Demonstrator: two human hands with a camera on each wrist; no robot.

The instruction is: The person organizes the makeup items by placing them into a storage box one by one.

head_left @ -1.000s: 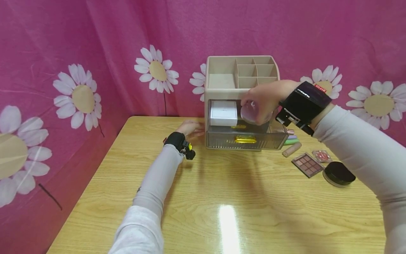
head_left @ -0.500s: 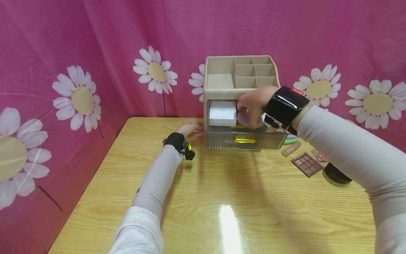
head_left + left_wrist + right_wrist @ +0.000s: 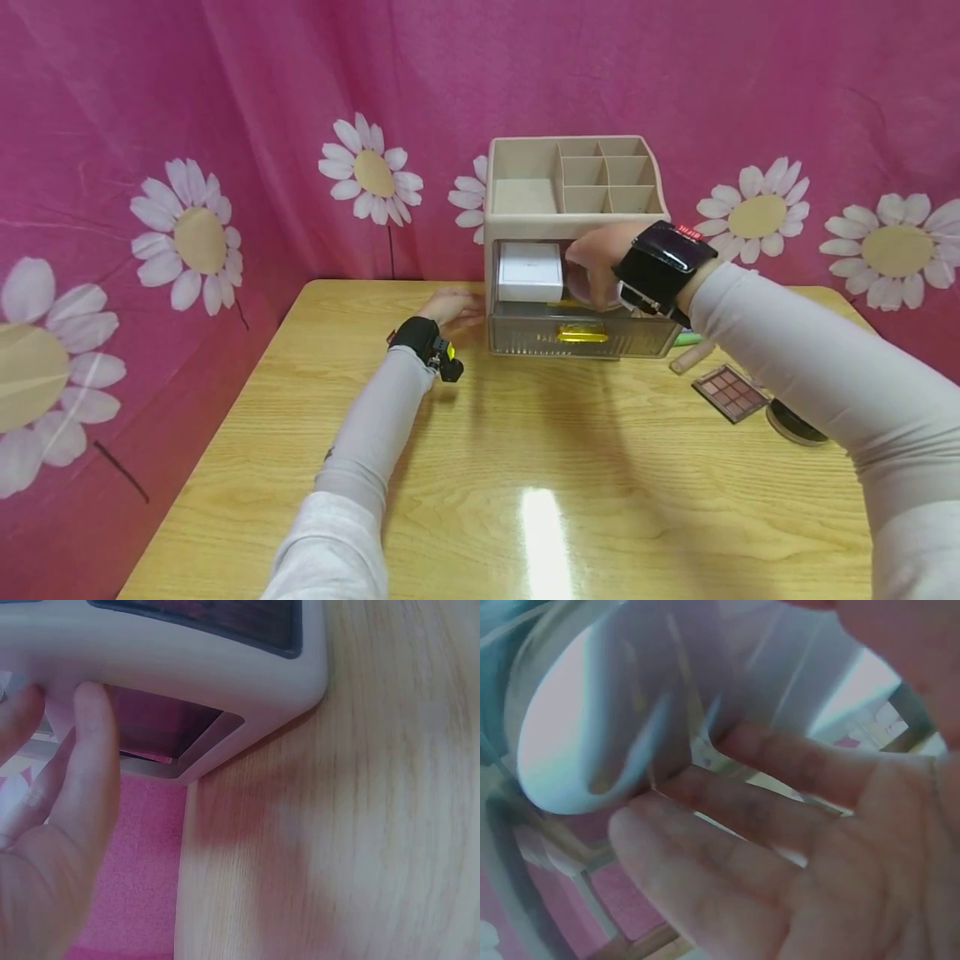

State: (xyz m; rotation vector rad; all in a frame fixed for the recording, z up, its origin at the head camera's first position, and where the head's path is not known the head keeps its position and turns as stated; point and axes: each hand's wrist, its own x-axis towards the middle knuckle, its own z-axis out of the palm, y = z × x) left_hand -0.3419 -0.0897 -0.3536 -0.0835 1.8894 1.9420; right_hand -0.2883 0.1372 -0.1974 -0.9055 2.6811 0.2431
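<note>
A cream makeup organizer (image 3: pixel 525 227) stands at the back of the table, with its smoky clear drawer (image 3: pixel 517 336) pulled out. My right hand (image 3: pixel 602 254) grips a round, glossy lilac container (image 3: pixel 562 742) over the drawer's right part. Its fingers touch one face and the thumb side lies across from them; what kind of container it is cannot be made out. Left of that hand, a white box (image 3: pixel 530 275) sits in the drawer. My left hand (image 3: pixel 452 307) touches the organizer's left side with extended fingers, seen also in the left wrist view near the side opening.
On the table (image 3: pixel 480 467), right of the organizer, lie a beige tube (image 3: pixel 692 357), a green stick (image 3: pixel 686 338), an eyeshadow palette (image 3: pixel 730 392) and a round black-lidded compact (image 3: pixel 793 423), partly under the right sleeve. A pink flowered curtain hangs close behind.
My right hand has moved left and lower into the drawer area with the lilac container. The right forearm now covers more of the things at the right. The left hand stays in place.
</note>
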